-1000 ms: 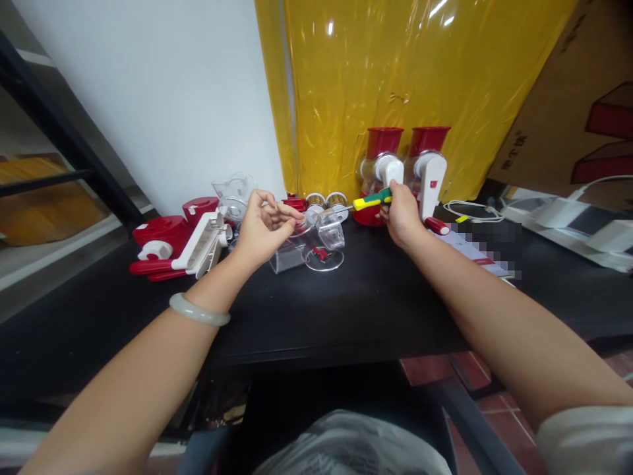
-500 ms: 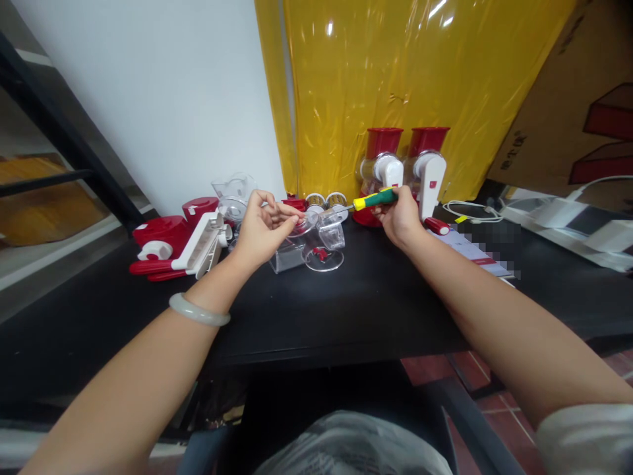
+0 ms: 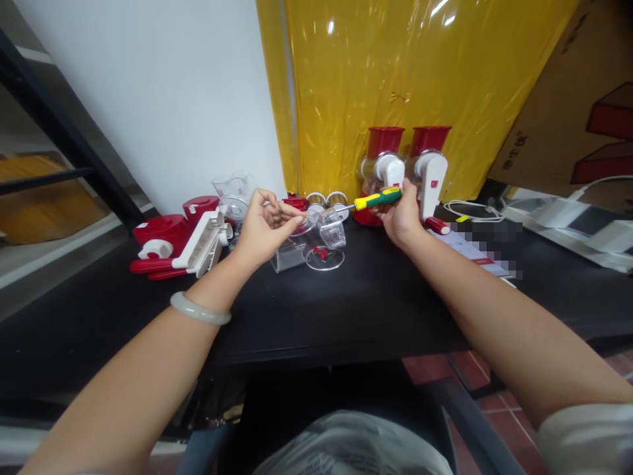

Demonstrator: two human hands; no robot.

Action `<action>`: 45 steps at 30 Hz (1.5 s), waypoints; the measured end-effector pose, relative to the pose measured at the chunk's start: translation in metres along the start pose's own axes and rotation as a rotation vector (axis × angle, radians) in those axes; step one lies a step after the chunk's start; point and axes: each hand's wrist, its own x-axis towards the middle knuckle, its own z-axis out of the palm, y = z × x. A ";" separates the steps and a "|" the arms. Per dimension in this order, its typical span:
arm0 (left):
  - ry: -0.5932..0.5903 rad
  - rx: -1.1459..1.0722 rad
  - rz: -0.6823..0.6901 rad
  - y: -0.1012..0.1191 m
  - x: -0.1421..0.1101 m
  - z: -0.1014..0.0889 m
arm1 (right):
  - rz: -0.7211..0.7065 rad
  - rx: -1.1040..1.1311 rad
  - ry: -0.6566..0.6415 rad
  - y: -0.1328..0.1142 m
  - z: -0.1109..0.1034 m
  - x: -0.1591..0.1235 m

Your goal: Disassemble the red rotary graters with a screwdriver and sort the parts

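My right hand (image 3: 401, 214) is closed around the green and yellow handle of a screwdriver (image 3: 378, 198), whose metal shaft points left toward my other hand. Thumb and fingertips meet in a pinch on my left hand (image 3: 267, 227); whatever lies between them is too small or hidden to make out. Right by those fingertips and the screwdriver's tip is a clear plastic housing (image 3: 332, 232), partly hidden behind my left hand. Below it on the black table lies a clear round disc (image 3: 324, 264) with a small red piece (image 3: 320, 253) at its middle.
Red and white parts (image 3: 165, 241) lie at the left. Two drum graters (image 3: 431, 175) with red hoppers stand behind my right hand, beside metal grating drums (image 3: 337, 200). A printed sheet (image 3: 475, 254), a white cable (image 3: 472, 210) and a power strip (image 3: 564, 231) are at the right.
My right hand and the screwdriver have shifted very slightly right, with the fingers a little differently set on the handle. My left hand keeps its pinch in nearly the same place.
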 end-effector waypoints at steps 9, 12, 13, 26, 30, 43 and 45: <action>0.008 0.006 -0.017 0.001 -0.001 0.000 | -0.063 -0.187 0.025 0.004 -0.005 -0.001; 0.001 -0.003 -0.015 0.003 -0.001 0.001 | -0.026 -0.146 0.038 0.003 -0.003 -0.001; 0.000 -0.004 -0.014 0.004 -0.001 0.001 | -0.013 -0.129 0.049 0.003 -0.002 -0.001; -0.021 0.003 -0.035 0.003 -0.001 -0.002 | 0.038 0.004 0.071 0.004 0.002 0.004; -0.014 0.012 -0.011 0.004 -0.001 -0.001 | 0.039 -0.025 0.063 0.007 0.002 0.003; -0.015 -0.009 -0.005 0.002 -0.001 -0.001 | 0.011 -0.059 0.043 0.007 0.001 0.001; -0.017 -0.006 0.003 0.001 -0.001 -0.001 | 0.041 -0.035 0.059 0.006 0.003 -0.001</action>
